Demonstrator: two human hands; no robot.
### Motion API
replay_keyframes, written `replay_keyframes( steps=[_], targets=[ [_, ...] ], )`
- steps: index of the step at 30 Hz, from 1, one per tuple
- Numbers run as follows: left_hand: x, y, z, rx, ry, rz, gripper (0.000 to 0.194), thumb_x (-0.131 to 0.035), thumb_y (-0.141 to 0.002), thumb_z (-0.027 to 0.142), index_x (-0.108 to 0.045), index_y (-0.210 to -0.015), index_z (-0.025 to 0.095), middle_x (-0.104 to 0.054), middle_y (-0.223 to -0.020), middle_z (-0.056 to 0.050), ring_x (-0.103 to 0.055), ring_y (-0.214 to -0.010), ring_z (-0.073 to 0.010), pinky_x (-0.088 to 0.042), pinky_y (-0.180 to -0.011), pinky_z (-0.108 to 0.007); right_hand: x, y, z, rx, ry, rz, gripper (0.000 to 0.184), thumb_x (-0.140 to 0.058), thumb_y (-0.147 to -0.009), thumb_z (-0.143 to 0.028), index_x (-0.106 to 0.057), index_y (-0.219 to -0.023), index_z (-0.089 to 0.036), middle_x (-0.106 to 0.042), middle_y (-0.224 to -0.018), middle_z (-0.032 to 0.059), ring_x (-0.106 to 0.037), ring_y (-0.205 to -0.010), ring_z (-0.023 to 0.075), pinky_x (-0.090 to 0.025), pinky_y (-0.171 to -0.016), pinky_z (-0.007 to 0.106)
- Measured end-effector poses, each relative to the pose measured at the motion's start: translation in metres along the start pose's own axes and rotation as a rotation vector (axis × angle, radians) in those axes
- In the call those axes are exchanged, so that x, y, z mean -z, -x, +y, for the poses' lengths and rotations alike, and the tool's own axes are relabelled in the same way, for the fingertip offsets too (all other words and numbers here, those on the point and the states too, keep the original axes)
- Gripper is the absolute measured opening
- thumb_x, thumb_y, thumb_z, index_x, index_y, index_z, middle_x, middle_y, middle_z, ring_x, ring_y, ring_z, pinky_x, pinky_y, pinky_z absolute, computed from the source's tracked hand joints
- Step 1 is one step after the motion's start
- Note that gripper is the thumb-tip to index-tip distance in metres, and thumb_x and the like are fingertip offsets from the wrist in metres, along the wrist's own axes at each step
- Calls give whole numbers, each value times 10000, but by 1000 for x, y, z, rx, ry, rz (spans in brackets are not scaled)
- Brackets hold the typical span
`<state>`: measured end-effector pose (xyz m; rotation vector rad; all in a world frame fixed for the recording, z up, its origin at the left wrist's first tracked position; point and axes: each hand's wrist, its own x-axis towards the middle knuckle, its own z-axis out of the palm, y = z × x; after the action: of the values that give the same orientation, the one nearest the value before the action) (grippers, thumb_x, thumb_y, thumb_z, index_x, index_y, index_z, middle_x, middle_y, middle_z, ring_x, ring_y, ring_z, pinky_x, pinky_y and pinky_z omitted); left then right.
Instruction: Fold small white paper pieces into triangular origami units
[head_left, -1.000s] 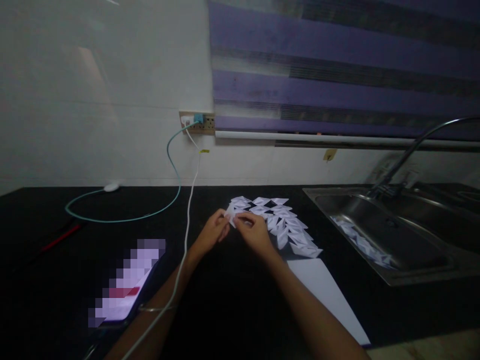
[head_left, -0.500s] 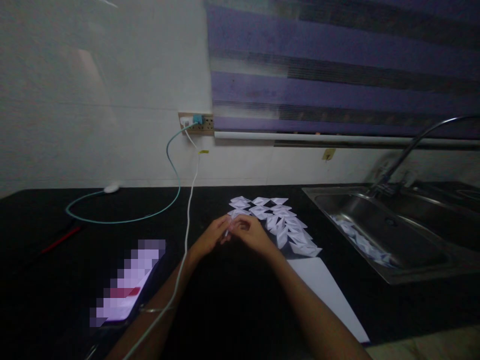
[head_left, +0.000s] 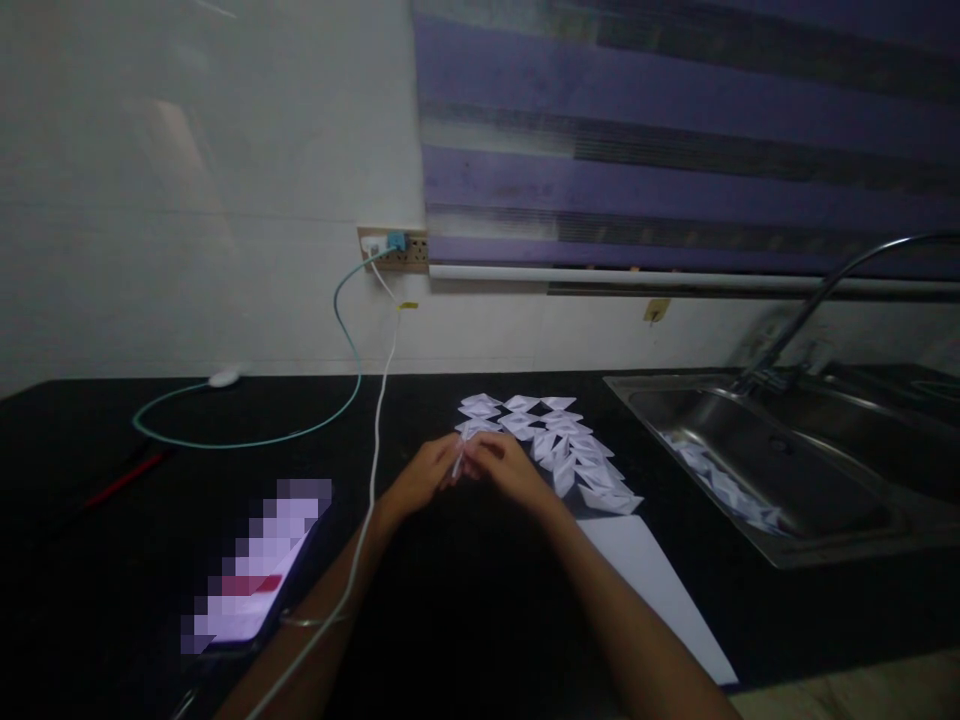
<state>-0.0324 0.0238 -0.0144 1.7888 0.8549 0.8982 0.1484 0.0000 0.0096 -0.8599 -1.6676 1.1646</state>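
My left hand point(head_left: 430, 474) and my right hand point(head_left: 504, 464) meet over the dark counter, fingers closed on a small piece of folded white paper point(head_left: 458, 459). Most of the folded paper is hidden by my fingers, so its shape cannot be made out. Just beyond and to the right of my hands, several folded white paper boats point(head_left: 559, 448) lie close together in rows. A stack of plain white paper point(head_left: 651, 590) rests beside my right forearm.
On the left, a phone point(head_left: 259, 575) with a lit screen lies near my left forearm. A white cable point(head_left: 377, 420) runs from the wall socket point(head_left: 409, 250) across that forearm. A steel sink point(head_left: 817, 490) at the right has more folded paper point(head_left: 724, 485) reflected or lying along its side.
My right fingers have closed in a little around the folded paper, and the gap between thumb and fingers has narrowed. Everything else is as before.
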Motion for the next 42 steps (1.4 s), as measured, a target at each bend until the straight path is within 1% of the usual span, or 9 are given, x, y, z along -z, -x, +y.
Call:
replay_keyframes(
  steps=[4, 6, 10, 15, 19, 24, 30, 37, 42],
  targets=[
    [-3, 2, 4, -13, -153, 2, 415, -403, -996, 535, -591, -871, 186, -579, -656, 15, -525, -589, -140, -393, -600, -255, 0, 0, -1, -24, 98, 117, 372, -590, -916, -467, -624, -695, -169, -566, -631, -20, -530, -615, 119, -403, -606, 241],
    [-4, 3, 4, -11, -180, -20, 419, -362, -1012, 519, -600, -889, 197, -596, -666, 7, -539, -597, -152, -399, -615, -267, 0, -1, 0, -34, 110, 122, 409, -573, -919, -503, -610, -682, -172, -562, -622, -18, -525, -603, 121, -399, -597, 243],
    [-3, 2, 3, -24, -179, -45, 394, -394, -1000, 505, -631, -903, 206, -644, -742, -21, -554, -643, -168, -420, -645, -274, 0, -1, 2, -15, 164, 94, 443, -539, -934, -533, -596, -677, -176, -568, -631, -9, -531, -611, 129, -396, -590, 245],
    [0, 3, 8, -61, -212, -59, 408, -354, -1016, 471, -644, -933, 196, -642, -763, -29, -570, -678, -172, -460, -749, -290, 1, 1, 3, 55, 309, 92, 419, -467, -989, -441, -568, -675, -184, -561, -645, -10, -520, -630, 130, -387, -618, 248],
    [1, 3, 9, -67, -231, -9, 330, -462, -978, 466, -670, -957, 211, -690, -873, -58, -627, -827, -212, -470, -831, -299, -1, 3, 0, 115, 517, 131, 347, -456, -996, -320, -552, -691, -186, -562, -666, -13, -499, -643, 130, -346, -629, 255],
    [2, 0, 3, -75, -314, 25, 277, -503, -957, 444, -677, -974, 229, -731, -976, -82, -667, -916, -244, -477, -888, -318, -2, 5, -5, 146, 574, 136, 336, -427, -999, -274, -553, -699, -189, -581, -679, -5, -532, -675, 138, -357, -661, 259],
    [-1, 2, 12, -90, -382, 147, 312, -477, -969, 398, -675, -1150, 239, -736, -1123, -89, -665, -1101, -269, -485, -937, -340, -2, 4, -2, 122, 700, 211, 278, -481, -931, -213, -565, -668, -188, -600, -657, 6, -502, -616, 135, -324, -607, 266],
    [-6, 2, 14, -149, -326, 78, 264, -456, -986, 326, -667, -1113, 231, -729, -1082, -88, -683, -1021, -247, -486, -959, -357, -5, 4, 2, 84, 866, 290, 225, -565, -840, -199, -517, -620, -201, -571, -607, 6, -490, -582, 135, -287, -581, 270],
    [-5, 0, 5, -148, -353, 106, 328, -417, -1006, 333, -628, -1227, 214, -690, -1226, -116, -649, -1135, -259, -436, -1047, -395, -8, 5, 0, 58, 891, 317, 204, -523, -906, -232, -596, -719, -195, -661, -702, 47, -570, -642, 160, -319, -610, 272]
  ],
)
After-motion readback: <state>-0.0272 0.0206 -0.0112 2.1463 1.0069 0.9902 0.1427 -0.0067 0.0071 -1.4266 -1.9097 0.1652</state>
